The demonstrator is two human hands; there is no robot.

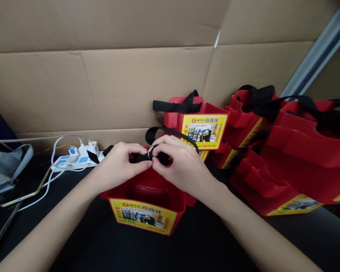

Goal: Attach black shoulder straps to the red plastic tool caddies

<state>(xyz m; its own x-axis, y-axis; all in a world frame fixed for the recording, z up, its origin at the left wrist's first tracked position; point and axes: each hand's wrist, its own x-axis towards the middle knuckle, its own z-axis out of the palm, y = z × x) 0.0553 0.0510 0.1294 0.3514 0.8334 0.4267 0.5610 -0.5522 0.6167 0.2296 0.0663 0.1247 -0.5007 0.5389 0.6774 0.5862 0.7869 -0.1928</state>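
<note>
A red plastic box (147, 204) with a yellow label stands on the dark table in front of me. Above its open top, my left hand (120, 164) and my right hand (181, 166) meet, both pinched closed on a black strap (170, 132) that loops up behind them. A small metal ring (150, 152) on the strap shows between my fingertips. The strap's left end (98, 155) sticks out past my left hand. Where the strap joins the box is hidden by my hands.
Several more red boxes with black straps (300, 151) crowd the right side, and one (198, 121) stands behind. A white power strip (79, 156) with plugs and cables lies at the left. Cardboard sheets (116, 75) form the back wall. Grey gear (5, 166) sits at the far left.
</note>
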